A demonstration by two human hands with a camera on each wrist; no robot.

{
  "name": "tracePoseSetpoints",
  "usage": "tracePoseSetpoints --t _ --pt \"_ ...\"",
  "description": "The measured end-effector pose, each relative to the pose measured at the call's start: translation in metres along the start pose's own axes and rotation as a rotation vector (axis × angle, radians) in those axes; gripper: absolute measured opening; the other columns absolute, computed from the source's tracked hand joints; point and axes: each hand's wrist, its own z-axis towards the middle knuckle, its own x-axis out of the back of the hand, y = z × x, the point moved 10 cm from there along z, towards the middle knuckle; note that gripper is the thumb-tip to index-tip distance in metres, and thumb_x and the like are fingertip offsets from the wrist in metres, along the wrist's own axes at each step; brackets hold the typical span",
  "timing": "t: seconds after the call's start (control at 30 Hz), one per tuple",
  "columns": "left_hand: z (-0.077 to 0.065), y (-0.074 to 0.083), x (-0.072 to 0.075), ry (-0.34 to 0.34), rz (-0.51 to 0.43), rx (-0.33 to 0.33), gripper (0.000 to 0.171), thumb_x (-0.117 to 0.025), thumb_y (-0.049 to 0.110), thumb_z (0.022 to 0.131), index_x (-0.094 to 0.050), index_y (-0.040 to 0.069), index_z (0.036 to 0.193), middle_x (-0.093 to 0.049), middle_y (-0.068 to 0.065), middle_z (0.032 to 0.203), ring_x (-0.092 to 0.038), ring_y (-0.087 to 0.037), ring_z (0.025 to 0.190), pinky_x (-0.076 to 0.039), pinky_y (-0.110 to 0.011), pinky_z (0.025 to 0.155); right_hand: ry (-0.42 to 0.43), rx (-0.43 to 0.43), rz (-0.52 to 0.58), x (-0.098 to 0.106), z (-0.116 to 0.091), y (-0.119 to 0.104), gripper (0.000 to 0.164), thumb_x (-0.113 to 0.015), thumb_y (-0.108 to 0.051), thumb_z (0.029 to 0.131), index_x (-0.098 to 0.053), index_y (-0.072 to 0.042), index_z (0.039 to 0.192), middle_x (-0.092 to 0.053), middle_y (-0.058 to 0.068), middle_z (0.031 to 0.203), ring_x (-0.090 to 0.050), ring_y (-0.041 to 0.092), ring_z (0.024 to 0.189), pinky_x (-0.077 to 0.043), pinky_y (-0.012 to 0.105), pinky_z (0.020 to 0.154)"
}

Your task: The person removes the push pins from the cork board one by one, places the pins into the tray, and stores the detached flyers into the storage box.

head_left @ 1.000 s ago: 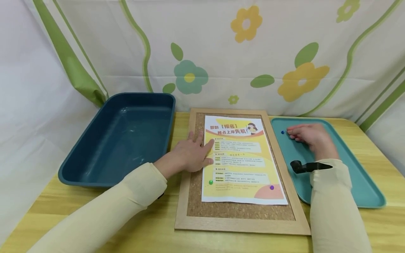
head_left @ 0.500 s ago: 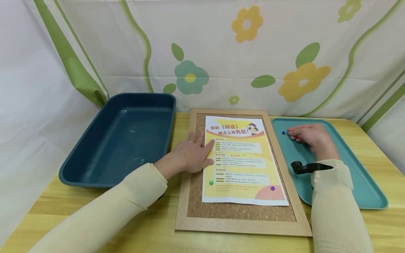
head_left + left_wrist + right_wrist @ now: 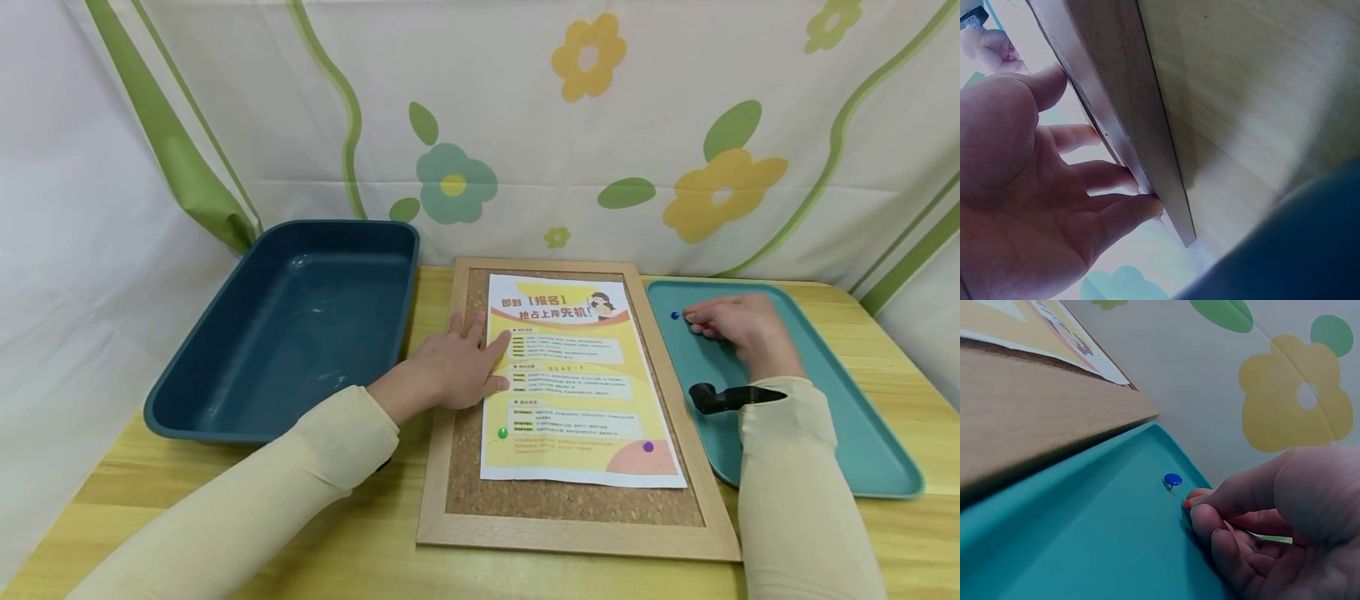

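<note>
My left hand (image 3: 459,371) lies with spread fingers over the left side of the wood-framed cork board (image 3: 573,502) and the edge of a yellow printed sheet (image 3: 570,417). In the left wrist view, its fingertips (image 3: 1147,206) reach the frame's edge. A green thumbtack (image 3: 503,432) and a purple thumbtack (image 3: 648,447) sit on the sheet's lower part. Over the teal tray (image 3: 847,433), my right hand (image 3: 738,329) pinches a small red thumbtack (image 3: 1187,504), mostly hidden by finger and thumb. Just beside those fingertips lies a blue thumbtack (image 3: 1173,480) on the tray.
A deep dark blue basin (image 3: 300,333) stands left of the board. The tray lies directly along the board's right side. Behind everything hangs a white flowered curtain (image 3: 525,125). A black camera mount (image 3: 735,397) is strapped to the right wrist. All stands on a wooden table (image 3: 337,533).
The head view has drifted very slightly. Both hands, the board and the thumbtacks hold the same places relative to one another.
</note>
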Motion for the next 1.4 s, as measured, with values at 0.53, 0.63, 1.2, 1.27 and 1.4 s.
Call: tracePoseSetpoints --t 0.53,0.63,1.2,1.27,1.4 --pt "0.0013 -0.0014 -0.0003 0.001 -0.001 0.005 0.074 -0.037 0.057 0.112 -0.011 0.024 0.173 -0.002 -0.021 0.179 -0.009 -0.05 0.163 -0.046 -0.057 0.118 -0.018 -0.02 -0.054 -0.0011 0.0009 -0.0009 0.043 -0.061 -0.02 0.107 -0.063 0.002 0.144 -0.074 -0.021 0.076 -0.067 -0.004 0.074 -0.056 0.022 0.071" --pt "0.0005 -0.0007 0.001 0.004 -0.001 0.005 0.074 -0.037 0.057 0.112 -0.012 0.025 0.173 -0.003 -0.021 0.179 -0.009 -0.05 0.163 -0.044 -0.057 0.119 -0.022 -0.017 -0.052 -0.0013 0.0007 -0.0008 0.045 -0.062 -0.02 0.107 -0.062 0.003 0.145 -0.073 -0.022 0.076 -0.068 -0.005 0.075 -0.057 0.021 0.071" --pt "-0.0013 0.0001 -0.0029 -0.005 0.002 0.004 0.073 -0.038 0.057 0.112 -0.013 0.025 0.173 -0.003 -0.021 0.179 -0.01 -0.051 0.163 -0.046 -0.058 0.117 -0.115 0.022 0.056 -0.0066 -0.0007 0.0056 0.03 -0.064 -0.011 0.105 -0.079 -0.034 0.092 -0.075 -0.023 0.08 -0.07 -0.005 0.076 -0.059 0.019 0.074" --pt "-0.0012 -0.0006 -0.0026 -0.004 0.002 0.008 0.073 -0.038 0.057 0.112 -0.012 0.025 0.173 -0.003 -0.021 0.179 -0.011 -0.051 0.163 -0.046 -0.058 0.118 -0.129 0.031 0.064 -0.0068 -0.0005 0.0039 0.035 -0.065 -0.011 0.105 -0.077 -0.038 0.088 -0.075 -0.023 0.081 -0.07 -0.006 0.076 -0.059 0.018 0.074" --pt "-0.0003 -0.0008 -0.0009 0.005 -0.002 0.006 0.074 -0.038 0.057 0.112 -0.012 0.025 0.173 -0.003 -0.021 0.179 -0.01 -0.051 0.163 -0.045 -0.058 0.118 -0.147 0.044 0.064 -0.0048 -0.0007 -0.0006 0.038 -0.064 -0.011 0.106 -0.076 -0.041 0.086 -0.075 -0.024 0.082 -0.069 -0.006 0.077 -0.058 0.018 0.074"
